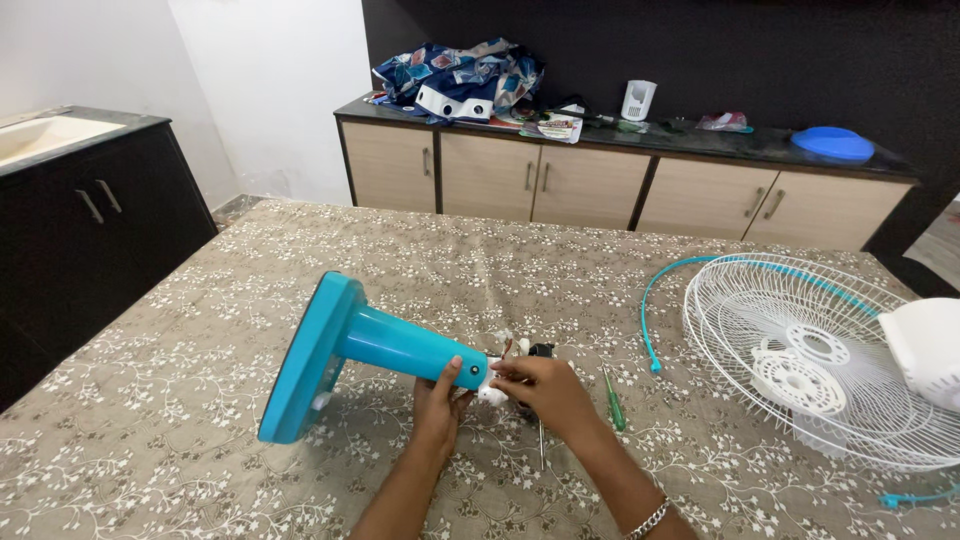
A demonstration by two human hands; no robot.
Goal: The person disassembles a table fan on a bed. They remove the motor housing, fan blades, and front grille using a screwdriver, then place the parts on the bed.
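A teal fan stand [345, 345] lies on its side on the patterned bedspread [420, 250], its flat base tipped up at the left. My left hand [440, 400] wraps the narrow end of the stand's neck from below. My right hand [545, 390] pinches small white and black parts with wires at that same end. A green-handled screwdriver [613, 400] lies just right of my right hand, and a thin metal shaft [541, 445] pokes out beneath it.
A white wire fan guard [800, 350] with a teal rim ring [660, 290] lies at the right, beside a white fan part [925, 345]. A beige cabinet [620, 185] with clutter stands behind. A dark cabinet with a sink [70, 200] is at the left.
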